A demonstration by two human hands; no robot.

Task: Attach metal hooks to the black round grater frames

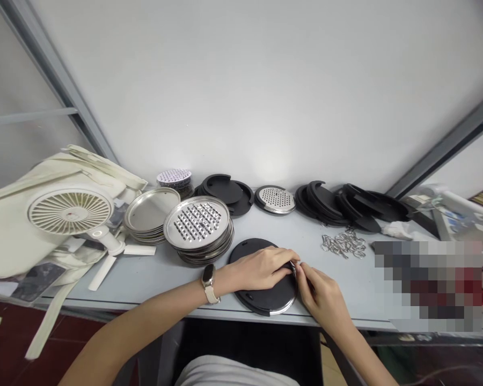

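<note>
White clothing (pixel 233 371) is showing nearest the camera. Beyond it, the left hand (pixel 263 267) is lying over a black disc (pixel 271 297) on the desk (pixel 364 292), its thumb and forefinger sitting near together at the rim (whether they are gripping, I cannot tell). Beside it, the right hand (pixel 320 287) is pinching a small shiny piece (pixel 294 266), mostly hidden. Pressing the disc flat beneath the left palm should be keeping the rim steady for those fingertips. Metal loops (pixel 344 244) are lying beyond the right hand.
</note>
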